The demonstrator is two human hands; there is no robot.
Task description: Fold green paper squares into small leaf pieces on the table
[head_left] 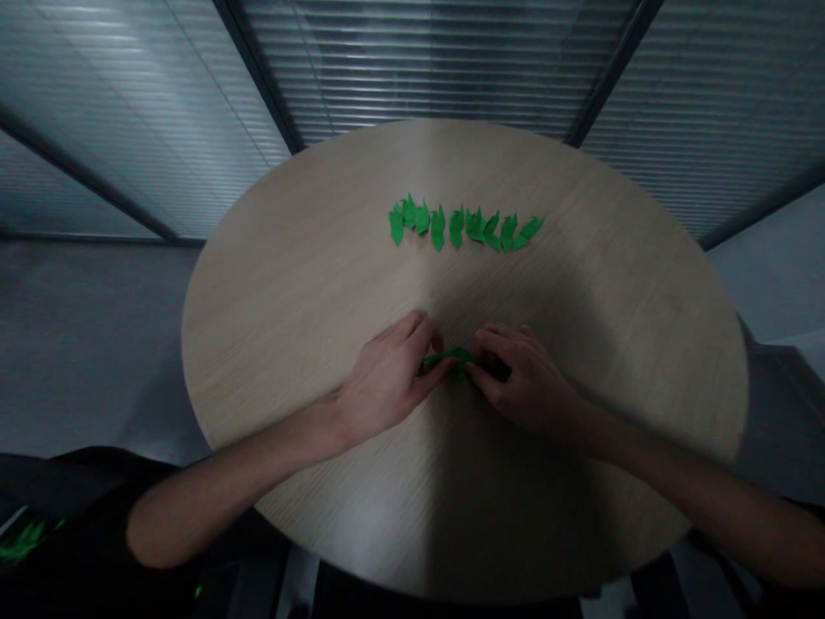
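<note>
Between my hands, low over the front middle of the round table, is a small strip of folded green paper (459, 354). My left hand (393, 365) pinches its left part, thumb along the near edge. At the right end, my right hand (519, 374) grips it between thumb and fingers. Parts of the paper are hidden behind the fingers. Farther back, several small folded green paper pieces (437, 229) with pointed tips lie in a rough row, some touching or overlapping.
The round wooden table (290, 284) carries the paper pieces, and shadow falls across its right half. Glass panels with blinds (438, 69) stand just behind its far edge. Grey floor (83, 344) shows at the left.
</note>
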